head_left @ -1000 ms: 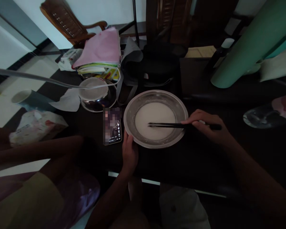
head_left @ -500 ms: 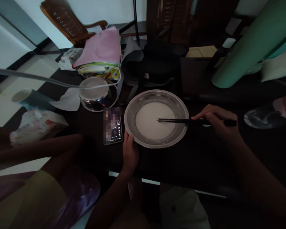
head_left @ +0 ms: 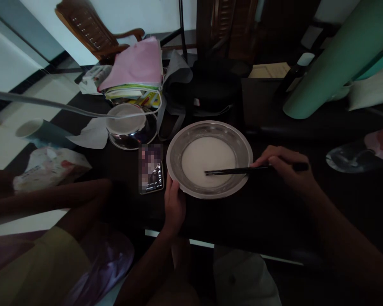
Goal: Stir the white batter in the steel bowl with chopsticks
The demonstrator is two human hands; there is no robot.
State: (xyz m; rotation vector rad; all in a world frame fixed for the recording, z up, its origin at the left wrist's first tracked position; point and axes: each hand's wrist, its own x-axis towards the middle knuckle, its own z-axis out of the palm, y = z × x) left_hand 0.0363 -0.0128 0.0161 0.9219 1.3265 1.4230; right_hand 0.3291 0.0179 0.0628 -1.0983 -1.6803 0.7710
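A wide steel bowl (head_left: 239,140) holding white liquid (head_left: 207,159) sits on the dark table (head_left: 268,212). My left hand (head_left: 174,204) grips the bowl's near-left rim. My right hand (head_left: 285,170) is closed around a pair of black chopsticks (head_left: 232,171), whose tips dip into the liquid just below the bowl's middle. A phone (head_left: 151,168) with a lit screen lies flat just left of the bowl, close to my left thumb.
A smaller steel bowl (head_left: 130,126) stands behind the phone, with a stack of papers and pink cloth (head_left: 134,70) beyond. A green roll (head_left: 335,55) leans at the right. Another person's arm (head_left: 51,199) lies along the left. A plastic bag (head_left: 47,168) and cup (head_left: 28,127) sit far left.
My right hand swung the chopsticks through the liquid: tips went right toward the rim, then came back left and nearer to me. The left hand stayed on the rim.
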